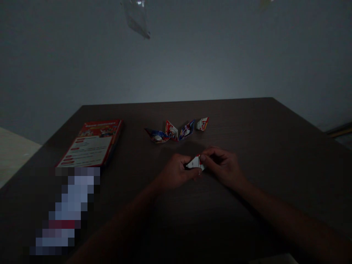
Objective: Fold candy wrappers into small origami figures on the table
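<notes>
Paper (193, 162) is pinched between the fingers of the left hand (178, 170) and the right hand (224, 165), over the table (247, 124); by uneven pulling, its folds could be skewed or its edge torn. Beyond, four folded pieces (173, 132) could be toppled by a knuckle pushed forward.

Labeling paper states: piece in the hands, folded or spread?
Folded: the paper shows as a small, straight-edged, pointed shape, held by left hand and right hand.
</notes>
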`<state>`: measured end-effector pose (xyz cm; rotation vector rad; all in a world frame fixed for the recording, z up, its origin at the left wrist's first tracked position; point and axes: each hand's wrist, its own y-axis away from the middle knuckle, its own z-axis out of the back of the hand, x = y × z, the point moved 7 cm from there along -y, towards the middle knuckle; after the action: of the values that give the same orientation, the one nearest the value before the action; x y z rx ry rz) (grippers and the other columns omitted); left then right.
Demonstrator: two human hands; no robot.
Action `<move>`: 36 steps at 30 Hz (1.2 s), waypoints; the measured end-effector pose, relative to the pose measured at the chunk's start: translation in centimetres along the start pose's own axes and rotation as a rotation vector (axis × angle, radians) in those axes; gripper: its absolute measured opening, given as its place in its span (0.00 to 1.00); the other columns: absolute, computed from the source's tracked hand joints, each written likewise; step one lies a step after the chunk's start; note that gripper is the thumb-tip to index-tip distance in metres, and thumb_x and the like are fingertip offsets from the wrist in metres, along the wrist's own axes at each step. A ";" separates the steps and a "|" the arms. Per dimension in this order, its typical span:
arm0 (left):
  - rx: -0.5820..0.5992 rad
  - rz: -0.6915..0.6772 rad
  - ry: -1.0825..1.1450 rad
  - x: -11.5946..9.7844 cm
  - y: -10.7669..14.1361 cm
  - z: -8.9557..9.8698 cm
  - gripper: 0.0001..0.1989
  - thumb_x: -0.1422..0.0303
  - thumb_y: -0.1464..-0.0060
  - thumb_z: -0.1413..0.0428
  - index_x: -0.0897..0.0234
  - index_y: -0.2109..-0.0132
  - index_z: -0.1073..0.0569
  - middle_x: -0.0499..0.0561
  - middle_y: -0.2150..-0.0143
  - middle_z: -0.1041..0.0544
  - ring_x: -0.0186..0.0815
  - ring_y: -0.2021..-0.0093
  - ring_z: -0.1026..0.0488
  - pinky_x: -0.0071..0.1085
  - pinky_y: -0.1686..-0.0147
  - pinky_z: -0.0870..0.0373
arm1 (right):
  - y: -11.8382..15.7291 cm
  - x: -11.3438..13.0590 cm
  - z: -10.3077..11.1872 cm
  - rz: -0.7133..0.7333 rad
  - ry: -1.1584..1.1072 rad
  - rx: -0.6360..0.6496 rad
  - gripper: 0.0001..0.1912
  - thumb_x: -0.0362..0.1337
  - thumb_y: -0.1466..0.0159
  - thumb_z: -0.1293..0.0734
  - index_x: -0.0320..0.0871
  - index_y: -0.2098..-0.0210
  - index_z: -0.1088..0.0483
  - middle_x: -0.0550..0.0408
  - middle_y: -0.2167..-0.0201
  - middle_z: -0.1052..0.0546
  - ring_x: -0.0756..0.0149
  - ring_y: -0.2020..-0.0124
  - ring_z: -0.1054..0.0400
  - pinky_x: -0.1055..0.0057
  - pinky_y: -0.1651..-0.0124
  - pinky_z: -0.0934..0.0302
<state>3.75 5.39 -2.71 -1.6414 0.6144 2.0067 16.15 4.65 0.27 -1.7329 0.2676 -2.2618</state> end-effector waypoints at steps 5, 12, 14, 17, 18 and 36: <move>0.002 -0.024 -0.010 0.1 -0.4 0.3 0.08 0.68 0.50 0.43 0.70 0.72 0.26 0.47 0.77 0.27 0.27 0.77 0.32 0.21 0.77 0.39 | -0.3 -0.3 -0.3 -0.008 0.000 0.017 0.08 0.39 0.40 0.33 0.42 0.70 0.26 0.55 0.74 0.26 0.68 0.71 0.32 0.72 0.68 0.39; 0.004 0.012 -0.006 0.6 -0.3 0.0 0.08 0.67 0.51 0.42 0.69 0.72 0.27 0.46 0.78 0.28 0.27 0.77 0.34 0.22 0.78 0.41 | -0.3 0.1 -0.2 0.040 0.059 0.019 0.07 0.37 0.40 0.34 0.41 0.73 0.28 0.56 0.76 0.29 0.70 0.74 0.35 0.73 0.70 0.42; 0.005 0.016 -0.009 0.6 -0.3 0.0 0.09 0.67 0.51 0.42 0.70 0.73 0.28 0.46 0.78 0.30 0.26 0.78 0.35 0.22 0.78 0.42 | -0.3 0.1 -0.3 0.036 0.048 0.032 0.07 0.37 0.40 0.34 0.41 0.72 0.29 0.56 0.76 0.29 0.69 0.74 0.35 0.72 0.70 0.42; 0.007 0.012 -0.051 0.4 -0.3 0.1 0.09 0.67 0.52 0.42 0.69 0.73 0.28 0.44 0.79 0.33 0.25 0.79 0.39 0.22 0.79 0.46 | -0.3 0.4 -0.5 0.041 0.047 0.070 0.07 0.37 0.39 0.35 0.41 0.71 0.28 0.56 0.75 0.29 0.69 0.73 0.35 0.72 0.70 0.42; 0.011 0.009 -0.068 0.4 -0.2 0.1 0.09 0.67 0.52 0.42 0.69 0.73 0.29 0.44 0.79 0.34 0.25 0.79 0.40 0.22 0.79 0.46 | -0.4 0.5 -0.5 0.051 0.056 0.076 0.07 0.37 0.39 0.35 0.41 0.71 0.28 0.56 0.75 0.29 0.69 0.73 0.35 0.72 0.69 0.42; -0.154 0.000 -0.093 -0.6 0.3 2.6 0.09 0.66 0.52 0.41 0.69 0.70 0.25 0.46 0.76 0.28 0.29 0.75 0.34 0.23 0.75 0.41 | -0.1 -0.1 1.4 0.010 -0.024 -0.079 0.07 0.39 0.40 0.33 0.42 0.71 0.28 0.55 0.73 0.27 0.68 0.71 0.33 0.72 0.69 0.39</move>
<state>1.68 6.66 -1.59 -1.6229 0.4364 2.1631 17.53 4.79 0.56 -1.7920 0.3646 -2.2499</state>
